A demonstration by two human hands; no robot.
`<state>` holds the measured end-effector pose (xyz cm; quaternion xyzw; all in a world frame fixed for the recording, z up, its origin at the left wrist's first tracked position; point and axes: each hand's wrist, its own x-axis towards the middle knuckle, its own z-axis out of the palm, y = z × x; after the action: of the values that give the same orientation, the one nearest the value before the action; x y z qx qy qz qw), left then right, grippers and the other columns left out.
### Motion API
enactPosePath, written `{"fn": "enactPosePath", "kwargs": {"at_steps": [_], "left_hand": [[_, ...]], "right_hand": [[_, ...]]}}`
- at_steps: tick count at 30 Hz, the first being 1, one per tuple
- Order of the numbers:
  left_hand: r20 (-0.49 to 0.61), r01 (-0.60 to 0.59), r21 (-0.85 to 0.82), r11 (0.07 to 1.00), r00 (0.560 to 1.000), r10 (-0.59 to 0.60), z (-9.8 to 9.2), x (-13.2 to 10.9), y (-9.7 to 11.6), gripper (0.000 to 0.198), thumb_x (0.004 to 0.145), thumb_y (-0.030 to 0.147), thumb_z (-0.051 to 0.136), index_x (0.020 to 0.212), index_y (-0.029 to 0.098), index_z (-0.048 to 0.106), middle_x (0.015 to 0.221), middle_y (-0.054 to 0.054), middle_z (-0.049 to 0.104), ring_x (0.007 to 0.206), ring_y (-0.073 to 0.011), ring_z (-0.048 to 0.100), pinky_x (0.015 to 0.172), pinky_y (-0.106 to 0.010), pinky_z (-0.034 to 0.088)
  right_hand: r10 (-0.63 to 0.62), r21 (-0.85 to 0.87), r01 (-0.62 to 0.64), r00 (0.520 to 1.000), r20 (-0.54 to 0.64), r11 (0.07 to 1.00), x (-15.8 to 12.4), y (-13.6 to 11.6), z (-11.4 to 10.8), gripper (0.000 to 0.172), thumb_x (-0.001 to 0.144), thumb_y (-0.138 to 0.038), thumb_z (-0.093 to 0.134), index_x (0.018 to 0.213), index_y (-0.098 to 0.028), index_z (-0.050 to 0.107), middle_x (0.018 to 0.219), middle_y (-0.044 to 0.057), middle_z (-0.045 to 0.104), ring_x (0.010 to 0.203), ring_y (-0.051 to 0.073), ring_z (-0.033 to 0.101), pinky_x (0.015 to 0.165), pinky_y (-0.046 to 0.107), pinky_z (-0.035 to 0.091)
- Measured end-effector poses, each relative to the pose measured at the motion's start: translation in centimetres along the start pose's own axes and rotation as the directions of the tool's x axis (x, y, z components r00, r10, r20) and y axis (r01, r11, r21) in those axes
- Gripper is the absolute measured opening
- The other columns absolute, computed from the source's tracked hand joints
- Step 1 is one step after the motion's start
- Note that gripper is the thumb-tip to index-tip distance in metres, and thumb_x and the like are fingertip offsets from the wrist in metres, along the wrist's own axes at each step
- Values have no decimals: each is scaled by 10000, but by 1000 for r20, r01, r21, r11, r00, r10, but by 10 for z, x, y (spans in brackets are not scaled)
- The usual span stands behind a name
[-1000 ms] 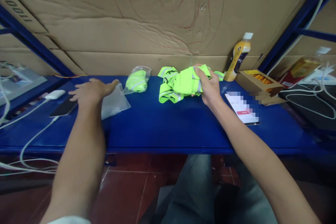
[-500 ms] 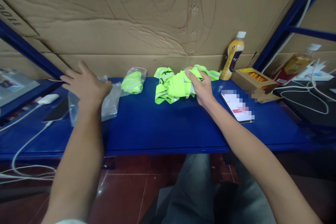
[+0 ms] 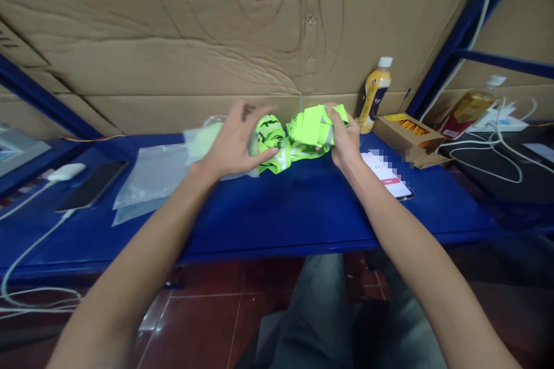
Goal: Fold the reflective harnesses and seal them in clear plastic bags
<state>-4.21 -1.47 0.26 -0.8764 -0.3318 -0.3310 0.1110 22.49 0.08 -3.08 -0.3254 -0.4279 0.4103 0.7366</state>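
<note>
Neon-yellow reflective vest [image 3: 279, 158] lying bunched at back of blue shelf [image 3: 281, 213]. Right hand [image 3: 346, 141] clutching folded end. Left hand [image 3: 231, 147] hovering spread-fingered, gripping nothing. Risk: trailing straps snagging, dragging smartphone [image 3: 389, 176] beside wrist off edge.

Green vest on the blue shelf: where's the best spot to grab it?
Probably the folded wad at the right end of the green vest, coming from the right, as the right hand does. That end is bunched thick and raised; the left end trails loose straps.
</note>
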Motion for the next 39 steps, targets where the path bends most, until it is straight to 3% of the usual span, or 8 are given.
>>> {"fn": "enactPosePath", "kwargs": {"at_steps": [5,8,11,15,19,29,33,39], "left_hand": [[27,1,-21,1000,1000,0,1,2,7,841,996,716,611,1628,172,503,1670,-240,470,1547,-440,451,1277,-627,364],[94,131,50,990,986,-135,-21,-2,23,560,981,677,635,1224,184,740,1279,-177,748,1214,-385,693,1081,-527,514],[255,295,135,946,912,-321,-21,-6,48,526,971,685,625,711,227,610,666,-53,644,655,-252,616,683,-384,441],[456,303,242,922,803,-383,9,-14,64,542,905,601,722,568,238,502,560,-33,501,549,-207,452,604,-343,226],[557,344,64,937,767,-320,20,-18,50,292,866,229,617,580,220,556,579,-13,531,566,-181,480,618,-337,252],[253,438,-162,884,885,-392,11,-16,37,142,844,232,559,705,201,566,623,0,587,609,-152,488,614,-298,322],[154,470,-311,826,882,-444,16,-15,39,172,894,302,540,793,194,628,712,-31,668,685,-182,589,636,-292,398],[82,493,-193,848,870,-487,19,-16,41,170,925,321,541,831,202,618,754,-44,706,700,-205,645,663,-324,436]], "right_hand": [[-14,34,16,997,-74,999,10,1,-9,554,693,-656,905,993,-225,728,921,29,760,964,256,789,734,352,687],[-44,1,45,996,-75,999,10,3,-8,558,700,-679,891,978,-220,733,941,39,775,1025,267,789,772,353,686],[-53,-25,51,997,-51,998,8,5,-6,568,717,-713,873,965,-220,736,983,58,794,1067,280,786,787,362,687],[-9,-41,9,1000,-10,999,7,7,-5,562,718,-683,879,1013,-228,731,995,68,794,1039,293,790,756,399,699],[25,-54,-24,999,27,998,2,3,-2,522,765,-652,859,1050,-235,727,1028,76,799,1008,292,796,698,398,700],[227,-122,-198,921,316,973,-25,-18,16,556,764,-663,885,1096,-240,742,947,36,782,605,167,686,394,268,508],[267,-132,-239,924,273,962,-22,-21,14,601,721,-684,909,1085,-237,735,917,41,783,596,173,675,376,281,506],[290,-157,-260,934,208,953,-15,-15,12,581,695,-657,929,1041,-229,744,838,32,778,568,186,677,358,299,511]]}}
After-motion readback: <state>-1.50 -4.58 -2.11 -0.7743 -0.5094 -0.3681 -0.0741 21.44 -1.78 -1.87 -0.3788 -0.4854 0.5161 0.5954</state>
